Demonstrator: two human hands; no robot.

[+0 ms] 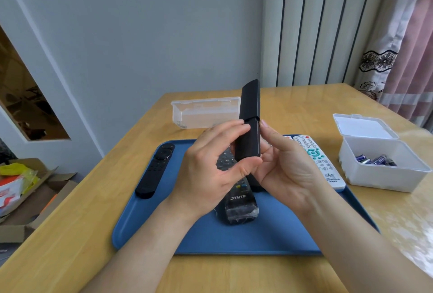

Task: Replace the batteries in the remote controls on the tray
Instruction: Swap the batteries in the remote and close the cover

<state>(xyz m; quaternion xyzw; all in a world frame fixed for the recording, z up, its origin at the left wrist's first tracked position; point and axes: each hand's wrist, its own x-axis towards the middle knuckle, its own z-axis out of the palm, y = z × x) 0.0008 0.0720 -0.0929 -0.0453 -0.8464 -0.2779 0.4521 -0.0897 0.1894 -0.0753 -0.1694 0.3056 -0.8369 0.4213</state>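
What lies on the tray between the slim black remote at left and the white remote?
In the head view, the plastic-wrapped THTF remote lies there, partly behind the left hand and right hand gripping a black remote.

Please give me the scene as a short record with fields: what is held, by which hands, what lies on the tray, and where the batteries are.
held: slim black plastic remote control, upright, back towards camera
hands: left hand and right hand both grip its lower part
on blue plastic tray: black remote with round pad, plastic-wrapped black remote, white remote with teal buttons
batteries: blue cells in open white plastic box, right of tray
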